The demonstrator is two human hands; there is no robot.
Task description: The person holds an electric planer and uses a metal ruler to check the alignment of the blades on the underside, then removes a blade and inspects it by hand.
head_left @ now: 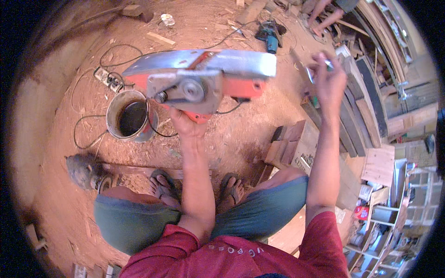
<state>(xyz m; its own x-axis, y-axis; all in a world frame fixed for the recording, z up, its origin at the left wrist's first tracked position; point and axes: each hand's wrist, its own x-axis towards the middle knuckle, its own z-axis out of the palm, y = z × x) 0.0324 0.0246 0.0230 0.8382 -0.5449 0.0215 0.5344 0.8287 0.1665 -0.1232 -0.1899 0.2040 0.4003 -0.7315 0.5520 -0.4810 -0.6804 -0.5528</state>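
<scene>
My left hand (186, 124) is closed round the orange body of an electric hand planer (185, 90), raised in front of me. The planer lies tipped so its silvery sole and the slot across it face up. On its side, a belt and round pulley are exposed. Off to the right, my right hand (330, 81) is lifted with its fingers closed on a thin shiny tool (309, 74). That tool is blurred by motion, and its kind is hard to make out. The right hand is apart from the planer.
A bucket (110, 121) of dark liquid stands left, beside a power strip (104, 78) and loose cords. A bench grinder (83, 171) is near my left knee. A teal power tool (271, 39) lies ahead. Planks (357, 99) are stacked right; another person's legs (320, 18) show beyond.
</scene>
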